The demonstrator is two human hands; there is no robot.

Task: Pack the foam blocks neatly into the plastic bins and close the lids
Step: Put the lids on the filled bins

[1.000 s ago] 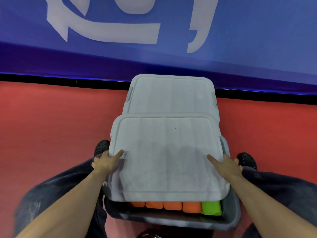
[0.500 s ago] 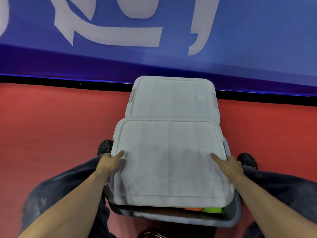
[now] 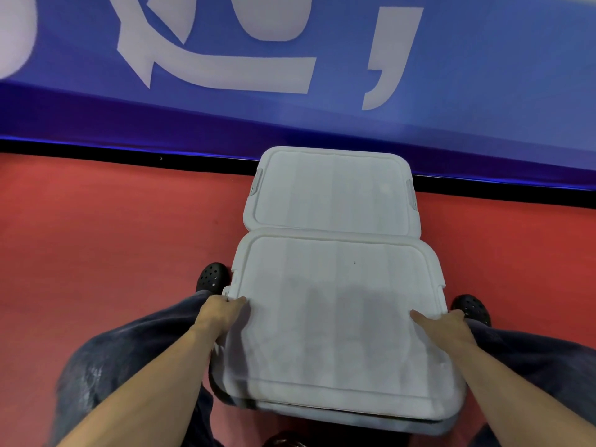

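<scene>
Head view, reading from the left. I see red floor (image 3: 113, 240) filling the left side, with a black strip along its far edge and a blue banner (image 3: 483, 75) with large pale lettering behind it. Next, a black perforated shoe (image 3: 213, 277) shows beside the near bin's left corner, above a leg in dark trousers (image 3: 129, 350). The left hand (image 3: 219, 312) grips the left edge of the near lid (image 3: 338, 317): thumb on top of the lid surface, the other fingers curled down over the rim and hidden from me. The near lid is white and ribbed, and lies flat over the near bin (image 3: 354, 421), of which only a grey rim shows along the front and at the lower left corner; I cannot see any contents. Directly beyond it, touching or nearly so, stands a second bin (image 3: 332, 191) with its white lid on and grey latches at both sides. The right hand (image 3: 446, 327) clasps the right edge of the near lid in the same way, thumb laid on top, fingers over the rim out of sight. The other black shoe (image 3: 472, 308) sits just right of that hand.
</scene>
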